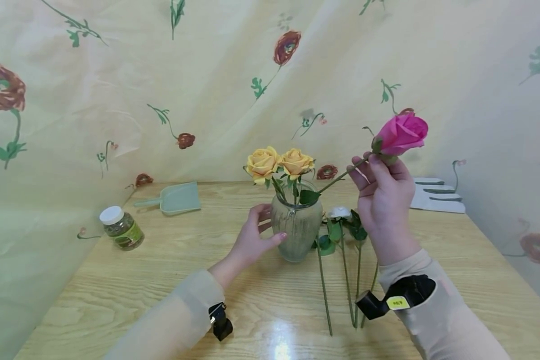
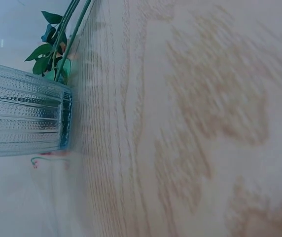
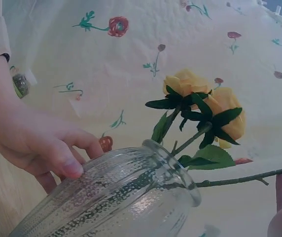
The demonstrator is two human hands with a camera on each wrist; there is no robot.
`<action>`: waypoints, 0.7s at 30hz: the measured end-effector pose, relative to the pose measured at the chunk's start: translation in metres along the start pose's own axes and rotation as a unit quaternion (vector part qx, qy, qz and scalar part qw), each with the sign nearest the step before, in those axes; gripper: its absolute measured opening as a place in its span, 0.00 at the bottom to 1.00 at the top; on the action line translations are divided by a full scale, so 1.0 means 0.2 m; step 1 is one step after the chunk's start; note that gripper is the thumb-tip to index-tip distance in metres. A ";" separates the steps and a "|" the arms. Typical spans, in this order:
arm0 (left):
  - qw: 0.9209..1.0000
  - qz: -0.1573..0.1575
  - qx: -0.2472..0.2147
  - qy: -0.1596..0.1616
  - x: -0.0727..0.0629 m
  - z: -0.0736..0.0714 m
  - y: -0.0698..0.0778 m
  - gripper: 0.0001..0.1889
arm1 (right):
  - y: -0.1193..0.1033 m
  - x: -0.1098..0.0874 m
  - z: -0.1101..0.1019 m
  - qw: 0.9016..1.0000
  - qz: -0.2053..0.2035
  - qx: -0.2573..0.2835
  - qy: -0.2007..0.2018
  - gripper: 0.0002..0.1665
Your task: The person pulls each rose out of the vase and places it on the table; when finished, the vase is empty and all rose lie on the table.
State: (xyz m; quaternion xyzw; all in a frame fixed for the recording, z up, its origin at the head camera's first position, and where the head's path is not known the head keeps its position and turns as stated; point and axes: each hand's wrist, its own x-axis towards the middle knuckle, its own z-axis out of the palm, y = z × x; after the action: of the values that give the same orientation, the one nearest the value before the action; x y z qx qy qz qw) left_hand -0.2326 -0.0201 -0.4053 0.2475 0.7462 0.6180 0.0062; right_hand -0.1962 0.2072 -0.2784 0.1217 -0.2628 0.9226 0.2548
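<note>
A ribbed glass vase (image 1: 295, 235) stands upright on the table with two yellow roses (image 1: 279, 164) in it. My left hand (image 1: 254, 237) holds its left side, thumb on the front and fingers behind. My right hand (image 1: 384, 200) pinches the stem of a pink rose (image 1: 402, 134) just below the bloom. That stem (image 3: 239, 177) slants down to the left, its lower end inside the vase mouth. In the left wrist view, the vase (image 2: 22, 116) appears sideways with a fingertip beside it.
Several stems lie right of the vase, one with a white flower (image 1: 339, 212). Behind my right hand lies a white slotted piece (image 1: 436, 202). A pale green dustpan (image 1: 180, 199) and a white-lidded jar (image 1: 123, 231) are on the left. Flower-printed cloth (image 1: 225, 75) hangs behind.
</note>
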 end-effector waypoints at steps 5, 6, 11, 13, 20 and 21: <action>1.000 -0.009 0.003 -0.004 0.00 0.00 0.00 0.38 | -0.04 0.01 0.01 1.000 -0.019 -0.004 0.014 0.10; 1.000 -0.011 0.003 -0.005 0.00 0.00 0.00 0.38 | -0.05 0.02 0.01 1.000 -0.024 -0.003 0.016 0.10; 1.000 -0.024 0.000 -0.012 0.00 0.00 0.02 0.38 | -0.11 0.03 0.01 0.999 -0.037 0.012 0.029 0.11; 1.000 -0.027 0.002 -0.014 -0.01 0.00 0.05 0.38 | -0.13 0.04 0.00 0.998 -0.035 0.023 0.037 0.12; 1.000 -0.020 0.009 -0.014 -0.05 -0.01 0.18 0.36 | -0.22 0.07 -0.05 0.996 -0.019 0.063 0.068 0.10; 1.000 -0.018 0.009 -0.014 -0.06 -0.01 0.18 0.36 | -0.23 0.07 -0.05 0.995 -0.019 0.069 0.072 0.10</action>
State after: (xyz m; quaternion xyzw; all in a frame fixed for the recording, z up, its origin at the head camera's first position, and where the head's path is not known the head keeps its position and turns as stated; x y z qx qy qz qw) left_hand -0.2098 -0.0217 -0.3742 0.2422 0.7558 0.6079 0.0257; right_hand -0.1849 0.2529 -0.2628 0.0773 -0.1775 0.9397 0.2819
